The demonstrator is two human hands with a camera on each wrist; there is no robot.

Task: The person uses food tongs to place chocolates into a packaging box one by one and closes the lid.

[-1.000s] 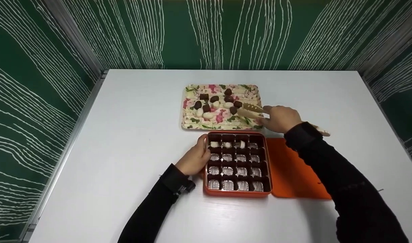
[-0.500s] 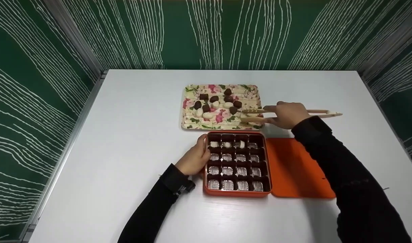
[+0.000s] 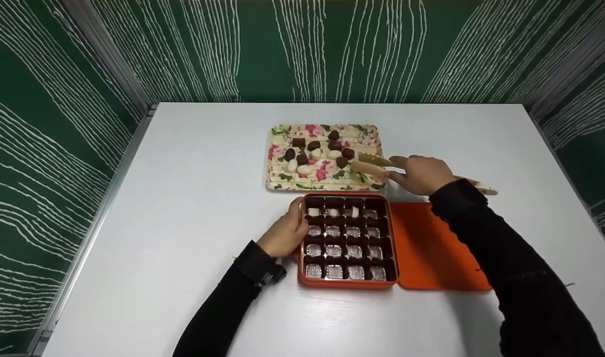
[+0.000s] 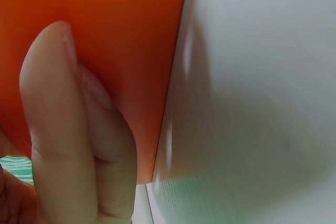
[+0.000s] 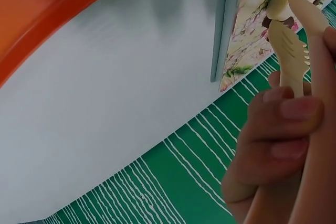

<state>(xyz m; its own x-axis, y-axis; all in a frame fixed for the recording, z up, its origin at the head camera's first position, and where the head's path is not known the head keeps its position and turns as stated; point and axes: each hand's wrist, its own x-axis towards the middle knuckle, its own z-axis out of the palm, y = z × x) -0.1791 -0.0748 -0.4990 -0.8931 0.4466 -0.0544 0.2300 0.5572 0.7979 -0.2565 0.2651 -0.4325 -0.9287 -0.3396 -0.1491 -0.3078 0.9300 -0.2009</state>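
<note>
My right hand [image 3: 426,174] holds wooden tongs [image 3: 369,168] in its fingers, their tips apart over the right part of a floral tray [image 3: 277,181]. The tips are close to a dark chocolate [image 3: 342,162]; from the head I see nothing between them. In the right wrist view a white chocolate [image 5: 279,7] shows beside the tips. My left hand [image 3: 285,233] grips the left side of an orange box [image 3: 349,285], thumb by the rim, fingers [image 4: 55,103] against its outer wall. White pieces [image 3: 332,212] sit in three compartments of the box's back row.
Several dark and white chocolates [image 3: 304,170] lie on the tray just behind the box. An orange lid [image 3: 421,267] lies flat to the right of the box, partly under my right forearm. The white table [image 3: 193,198] meets green walls at its back and sides.
My right hand pulled the tongs slightly right, then turned them, with the tips swinging back toward the dark chocolate. My left hand and the box have stayed in place.
</note>
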